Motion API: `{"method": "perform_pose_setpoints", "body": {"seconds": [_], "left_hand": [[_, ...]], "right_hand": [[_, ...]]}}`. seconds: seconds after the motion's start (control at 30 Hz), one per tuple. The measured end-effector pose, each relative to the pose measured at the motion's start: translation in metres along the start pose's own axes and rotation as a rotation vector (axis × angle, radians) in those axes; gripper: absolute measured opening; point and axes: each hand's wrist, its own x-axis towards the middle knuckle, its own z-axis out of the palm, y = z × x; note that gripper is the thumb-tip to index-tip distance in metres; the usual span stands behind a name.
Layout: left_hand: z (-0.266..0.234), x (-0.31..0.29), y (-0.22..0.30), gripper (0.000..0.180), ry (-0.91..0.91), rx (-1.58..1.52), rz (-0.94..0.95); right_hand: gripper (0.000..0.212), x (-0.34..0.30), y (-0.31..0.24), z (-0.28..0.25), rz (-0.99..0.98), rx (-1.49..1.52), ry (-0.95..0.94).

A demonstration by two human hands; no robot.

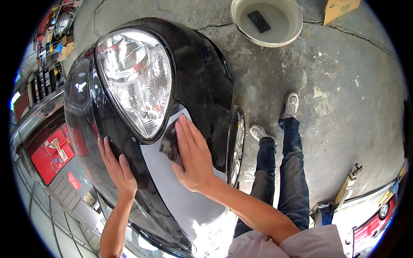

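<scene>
My right hand (193,161) lies with its fingers stretched over a dark, worn piece of sandpaper (170,146), pressing it onto a matte grey fender panel (165,185). The fingertips reach the narrow top of the grey area, just below the clear headlight (135,81). Part of the sandpaper is hidden under the palm. My left hand (118,170) rests flat, fingers slightly apart, on the glossy black hood (112,124), holding nothing. Bright glare covers the lower end of the grey panel.
A pale bucket (275,44) of cloudy water stands on the concrete floor with a black rectangular block (259,21) inside. Cardboard (341,9) lies beside it. The front wheel (237,146) is near my legs. A lift arm (348,187) and red car (374,228) are at right.
</scene>
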Motion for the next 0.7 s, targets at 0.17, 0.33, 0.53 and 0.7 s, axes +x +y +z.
{"method": "perform_pose_setpoints", "body": {"seconds": [0.17,0.33,0.53,0.7], "left_hand": [[0.002,0.001,0.002,0.063,-0.013,0.002,-0.022],[-0.002,0.002,0.001,0.063,-0.004,-0.005,-0.013],[-0.001,-0.002,-0.001,0.063,0.008,-0.011,-0.013],[-0.001,0.000,0.005,0.062,0.023,-0.017,-0.035]], "right_hand": [[0.095,0.008,0.007,0.000,-0.014,-0.003,-0.010],[0.093,0.018,0.006,-0.004,-0.086,-0.065,-0.008],[0.074,-0.022,0.000,-0.044,0.210,0.266,-0.032],[0.048,-0.012,0.031,-0.088,0.567,0.520,0.115]]}}
